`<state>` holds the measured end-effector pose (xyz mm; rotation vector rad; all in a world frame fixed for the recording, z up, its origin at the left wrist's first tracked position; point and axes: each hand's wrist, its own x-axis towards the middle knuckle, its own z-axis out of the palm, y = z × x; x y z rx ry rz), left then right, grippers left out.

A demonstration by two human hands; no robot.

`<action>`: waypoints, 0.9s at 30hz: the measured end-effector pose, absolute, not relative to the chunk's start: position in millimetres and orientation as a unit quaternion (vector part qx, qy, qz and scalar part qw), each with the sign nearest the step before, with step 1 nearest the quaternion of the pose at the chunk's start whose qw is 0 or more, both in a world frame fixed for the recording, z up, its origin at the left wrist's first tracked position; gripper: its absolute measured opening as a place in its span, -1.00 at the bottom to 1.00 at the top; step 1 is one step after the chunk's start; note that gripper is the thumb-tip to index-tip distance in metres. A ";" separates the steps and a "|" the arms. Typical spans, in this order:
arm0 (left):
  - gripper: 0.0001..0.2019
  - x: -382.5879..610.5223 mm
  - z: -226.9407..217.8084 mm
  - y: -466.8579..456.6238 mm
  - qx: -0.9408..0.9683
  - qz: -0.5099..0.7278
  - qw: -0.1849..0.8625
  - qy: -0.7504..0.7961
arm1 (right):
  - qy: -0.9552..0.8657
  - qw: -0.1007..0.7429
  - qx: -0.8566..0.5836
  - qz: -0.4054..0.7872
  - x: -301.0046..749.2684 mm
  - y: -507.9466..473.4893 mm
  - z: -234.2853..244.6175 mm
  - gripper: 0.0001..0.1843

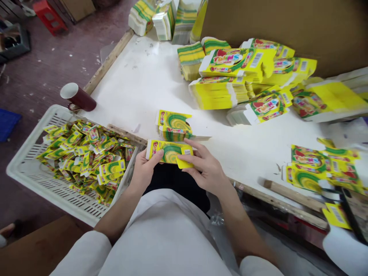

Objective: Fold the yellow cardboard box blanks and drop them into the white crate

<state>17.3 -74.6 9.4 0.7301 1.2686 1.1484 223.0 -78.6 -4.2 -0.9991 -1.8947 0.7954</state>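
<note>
Both hands hold one small yellow-and-green printed carton just above the table's front edge. My left hand grips its left end, fingers curled under it. My right hand pinches its right end, the thumb on a yellow flap and the fingers over the top. Just behind it, on the white table, lies a short stack of the same flat cartons.
A white slotted basket at my left holds several folded yellow cartons. A dark red mug lies on its side at the table's left edge. Stacks of flat cartons fill the far right; loose ones lie at the right.
</note>
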 end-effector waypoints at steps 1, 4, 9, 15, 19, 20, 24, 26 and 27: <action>-0.72 17.2 8.8 -73.7 0.317 0.487 0.602 0.548 | -0.747 0.421 -0.407 0.316 222.9 -77.8 -4.3 -0.66; -0.71 16.2 6.2 -71.7 0.323 0.466 0.614 0.550 | -0.729 0.431 -0.439 0.301 221.2 -75.1 -5.1 -0.69; -0.70 13.7 2.2 -71.0 0.336 0.440 0.618 0.558 | -0.743 0.409 -0.414 0.332 226.1 -71.2 -8.5 -0.66; -0.68 18.6 3.6 -72.6 0.313 0.439 0.646 0.540 | -0.763 0.389 -0.380 0.351 235.9 -71.7 -4.3 -0.69; -0.69 18.6 5.0 -75.0 0.355 0.435 0.620 0.548 | -0.750 0.400 -0.412 0.329 231.2 -74.1 -2.2 -0.70; -0.69 17.5 4.8 -75.5 0.362 0.435 0.615 0.549 | -0.746 0.407 -0.417 0.324 229.7 -74.7 -2.3 -0.71; -0.75 12.0 3.4 -76.8 0.357 0.441 0.624 0.538 | -0.756 0.403 -0.398 0.328 229.1 -77.0 -2.1 -0.70; -0.74 11.4 4.1 -77.4 0.356 0.441 0.626 0.536 | -0.769 0.389 -0.387 0.328 230.7 -78.1 -0.8 -0.70; -0.73 11.9 5.1 -77.7 0.361 0.437 0.625 0.537 | -0.773 0.383 -0.389 0.323 231.2 -78.7 -0.1 -0.71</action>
